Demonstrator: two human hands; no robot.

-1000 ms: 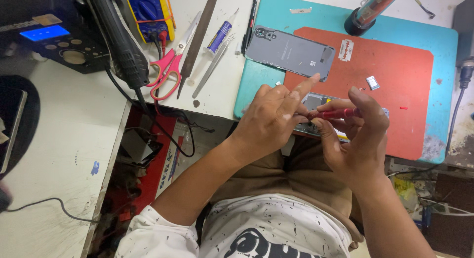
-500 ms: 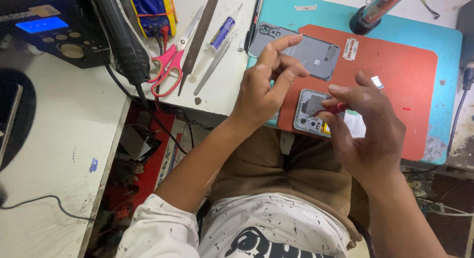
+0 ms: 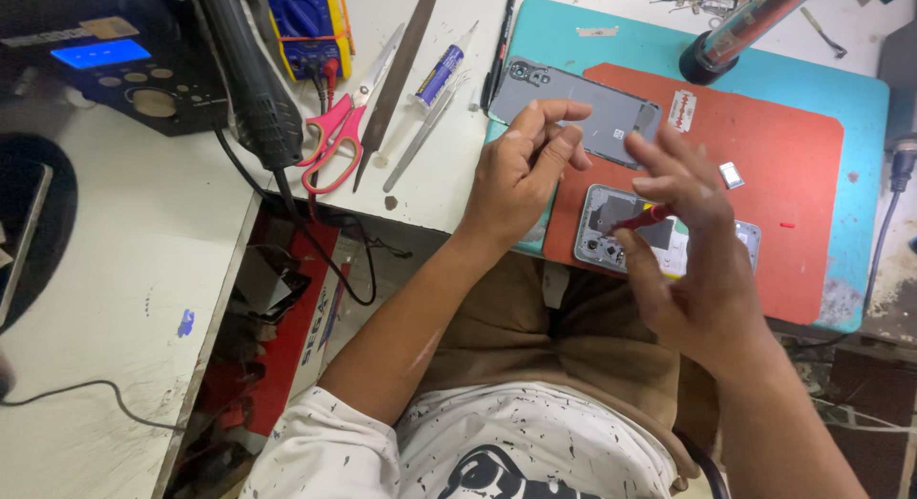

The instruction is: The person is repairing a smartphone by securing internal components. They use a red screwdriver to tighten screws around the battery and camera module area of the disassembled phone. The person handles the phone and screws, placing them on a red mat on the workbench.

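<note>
On the red mat (image 3: 764, 155) our right hand (image 3: 688, 260) pinches a red screwdriver (image 3: 642, 217) tip-down into the opened phone (image 3: 669, 241), while our left hand (image 3: 521, 179) hovers loosely curled, empty, beside the grey back cover (image 3: 592, 112).

place: likely phone-repair workshop | cues: multimeter (image 3: 308, 17), tweezers (image 3: 420, 136), opened phone (image 3: 659, 239)

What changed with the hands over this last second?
The left hand let go of the opened phone and lifted toward the grey back cover. The right hand kept the red tool over the phone. The cover, scissors and mat stayed put.
</note>
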